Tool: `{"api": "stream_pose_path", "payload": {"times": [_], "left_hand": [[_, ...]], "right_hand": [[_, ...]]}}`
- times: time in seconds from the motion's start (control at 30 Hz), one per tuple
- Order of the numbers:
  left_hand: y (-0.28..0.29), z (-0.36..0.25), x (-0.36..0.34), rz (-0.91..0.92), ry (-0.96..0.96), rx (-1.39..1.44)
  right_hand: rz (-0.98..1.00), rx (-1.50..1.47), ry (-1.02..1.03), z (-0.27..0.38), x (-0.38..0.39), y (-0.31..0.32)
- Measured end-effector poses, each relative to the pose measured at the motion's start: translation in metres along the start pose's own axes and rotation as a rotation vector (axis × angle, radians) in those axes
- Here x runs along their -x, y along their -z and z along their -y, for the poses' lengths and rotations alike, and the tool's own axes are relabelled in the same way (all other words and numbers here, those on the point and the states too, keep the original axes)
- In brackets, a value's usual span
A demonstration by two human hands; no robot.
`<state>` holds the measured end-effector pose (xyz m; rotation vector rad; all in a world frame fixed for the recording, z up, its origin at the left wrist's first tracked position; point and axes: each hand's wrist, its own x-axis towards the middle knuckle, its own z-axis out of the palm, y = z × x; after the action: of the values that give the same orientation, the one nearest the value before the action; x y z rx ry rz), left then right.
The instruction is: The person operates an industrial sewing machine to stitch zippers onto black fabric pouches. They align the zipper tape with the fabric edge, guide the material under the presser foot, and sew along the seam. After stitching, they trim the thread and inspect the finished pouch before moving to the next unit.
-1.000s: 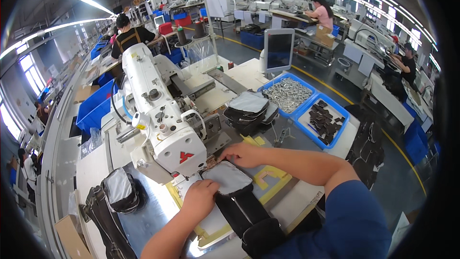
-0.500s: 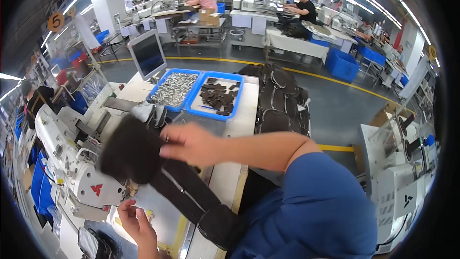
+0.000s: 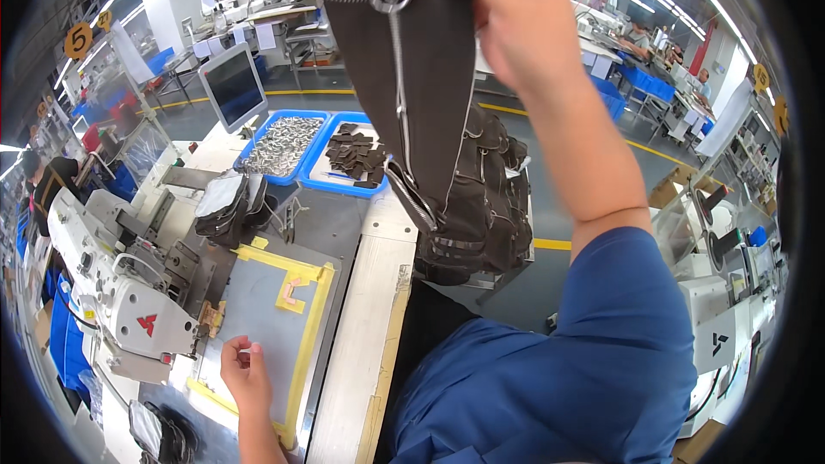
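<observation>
My right hand (image 3: 533, 34) is raised at the upper right, its fingers closed on the edge of a dark brown zippered bag piece (image 3: 438, 77). The piece hangs down in a long taper, with pale metal zippers along it; its top runs out of view. Low on the left, my left hand (image 3: 247, 374) hovers over the taped work plate (image 3: 266, 292), its fingers loosely bent and apart, with nothing seen in them. Beside that hand stands a white sewing machine (image 3: 129, 292). Several dark zippered bag pieces (image 3: 490, 215) are piled beyond the table's right side.
Two blue trays stand at the table's back, one with small metal parts (image 3: 284, 144), the other with dark fabric tabs (image 3: 352, 155). A screen (image 3: 234, 86) rises behind them. Dark bundled pieces (image 3: 228, 210) lie by the machine, and more (image 3: 163, 430) at lower left.
My right hand has lifted the bag piece from over the work plate, up and to the right, uncovering the plate. The left hand stays low near the machine. The whole view has shifted slightly.
</observation>
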<state>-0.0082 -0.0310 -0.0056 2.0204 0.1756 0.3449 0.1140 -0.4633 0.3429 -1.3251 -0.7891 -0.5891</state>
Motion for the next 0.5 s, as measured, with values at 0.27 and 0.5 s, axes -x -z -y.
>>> {"api": "stream_pose_path", "payload": {"times": [0.27,0.5], "left_hand": [[0.006,0.011,0.006,-0.039,-0.003,-0.061],[-0.013,0.015,0.001,-0.012,-0.082,-0.146]], "right_hand": [[-0.241,0.165,-0.122,-0.023,-0.042,0.084],[-0.196,1.282,-0.316,-0.172,-0.047,0.287]]}}
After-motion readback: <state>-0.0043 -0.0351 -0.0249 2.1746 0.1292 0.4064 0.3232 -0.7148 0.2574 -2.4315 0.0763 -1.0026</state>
